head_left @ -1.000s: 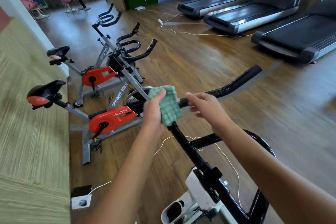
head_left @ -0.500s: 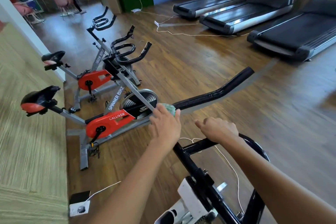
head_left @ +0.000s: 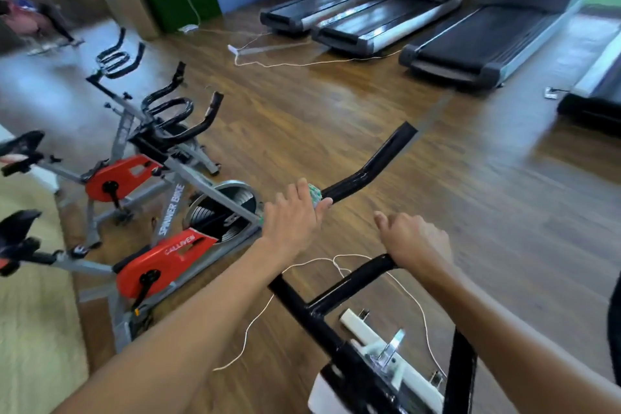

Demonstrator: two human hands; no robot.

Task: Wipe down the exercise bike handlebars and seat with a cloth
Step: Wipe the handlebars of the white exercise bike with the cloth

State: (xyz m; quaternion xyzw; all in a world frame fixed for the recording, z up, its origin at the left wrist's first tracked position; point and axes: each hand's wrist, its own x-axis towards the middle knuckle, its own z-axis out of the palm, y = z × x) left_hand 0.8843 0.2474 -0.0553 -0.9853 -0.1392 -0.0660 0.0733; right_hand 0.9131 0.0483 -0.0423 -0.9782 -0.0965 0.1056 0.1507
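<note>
1. While our left hand (head_left: 295,217) wraps the green cloth (head_left: 315,196) around the black handlebar (head_left: 366,171), fingers curled over it, we should keep that grip snug so the cloth meets the bar on every side.
2. We judge the upturned end beyond the cloth is still to be wiped, so a slow slide outward along the bar, with a slight twist at the bend, suits.
3. Our right hand (head_left: 415,239) grips the nearer loop of the bars, steadying the bike.
4. We cannot see the seat here.

2 hands (head_left: 295,222), 1 cloth (head_left: 315,196), 3 exercise bikes (head_left: 339,339), 4 treadmills (head_left: 470,44).
</note>
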